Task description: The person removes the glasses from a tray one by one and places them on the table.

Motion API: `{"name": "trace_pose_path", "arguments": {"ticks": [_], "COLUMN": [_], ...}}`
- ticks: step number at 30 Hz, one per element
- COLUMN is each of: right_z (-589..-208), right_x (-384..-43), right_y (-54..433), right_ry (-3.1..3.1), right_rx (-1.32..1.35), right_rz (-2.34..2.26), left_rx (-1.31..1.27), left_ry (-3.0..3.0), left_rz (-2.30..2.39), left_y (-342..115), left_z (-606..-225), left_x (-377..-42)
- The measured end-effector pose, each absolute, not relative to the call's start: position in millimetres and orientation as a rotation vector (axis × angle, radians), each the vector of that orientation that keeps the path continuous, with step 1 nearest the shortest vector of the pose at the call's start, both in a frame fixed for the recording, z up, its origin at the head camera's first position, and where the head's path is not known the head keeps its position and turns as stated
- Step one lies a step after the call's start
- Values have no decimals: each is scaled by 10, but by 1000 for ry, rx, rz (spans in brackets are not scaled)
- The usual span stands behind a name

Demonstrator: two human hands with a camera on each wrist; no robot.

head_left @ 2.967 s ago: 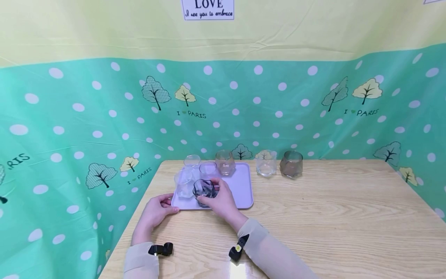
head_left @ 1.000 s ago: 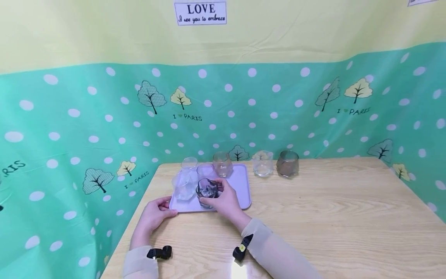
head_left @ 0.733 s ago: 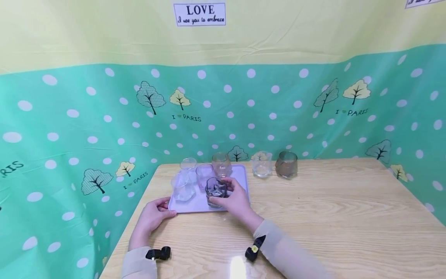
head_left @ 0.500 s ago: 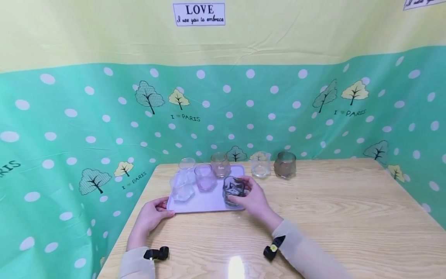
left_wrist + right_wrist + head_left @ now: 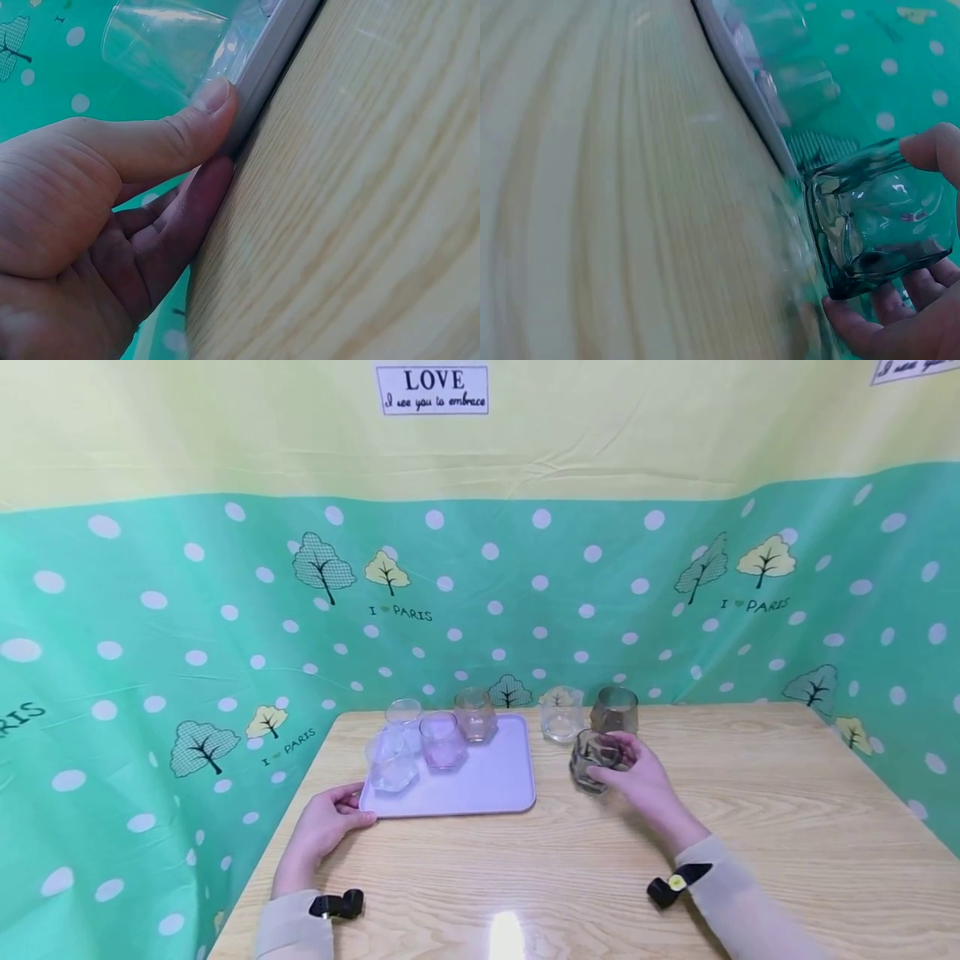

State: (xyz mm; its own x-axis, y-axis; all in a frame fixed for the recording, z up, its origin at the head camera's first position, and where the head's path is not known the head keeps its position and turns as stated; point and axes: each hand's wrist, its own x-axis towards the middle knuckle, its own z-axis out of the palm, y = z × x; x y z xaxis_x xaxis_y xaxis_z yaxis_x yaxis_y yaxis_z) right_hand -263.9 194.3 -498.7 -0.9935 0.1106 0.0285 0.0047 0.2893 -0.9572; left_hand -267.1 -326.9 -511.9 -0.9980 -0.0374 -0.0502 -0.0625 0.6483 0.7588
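Note:
My right hand (image 5: 647,785) grips a smoky grey drinking glass (image 5: 584,767) above the table, to the right of the tray. In the right wrist view, the thumb lies on one side of this faceted glass (image 5: 885,217) and the fingers on the other. At the near left corner of the lilac tray (image 5: 487,785), my left hand (image 5: 322,827) pinches the rim; its thumb (image 5: 176,139) is on top and the fingers are lower down. Clear glasses (image 5: 393,768), a pinkish glass (image 5: 444,750) and an amber-tinted glass (image 5: 476,718) stand on the tray's left and back.
Along the back edge of the wooden table (image 5: 525,877), right of the tray, stand a clear glass (image 5: 561,720) and a dark brown glass (image 5: 617,710), the latter partly hidden by the held glass and right hand. A patterned curtain (image 5: 337,652) hangs behind.
My right hand has carried the grey glass rightward, off the tray and over the table, near the two back glasses. The left hand has stayed at the tray's corner.

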Motion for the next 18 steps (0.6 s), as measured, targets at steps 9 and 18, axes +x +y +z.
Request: {"name": "trace_pose_path", "arguments": {"ticks": [9, 18], "right_z": [-4997, -5029], "right_x": [-2568, -2606], "right_y": [2585, 2951], "right_ry": [-2425, -2319], "right_rx": [-193, -367], "right_rz": [1716, 1721], "left_rx": [-86, -125], "left_ry": [2807, 2806], "left_rz": [1315, 1328], "left_y": [-3262, -3241], "left_z": [-5117, -5108], "left_x": [-2686, -2687]}}
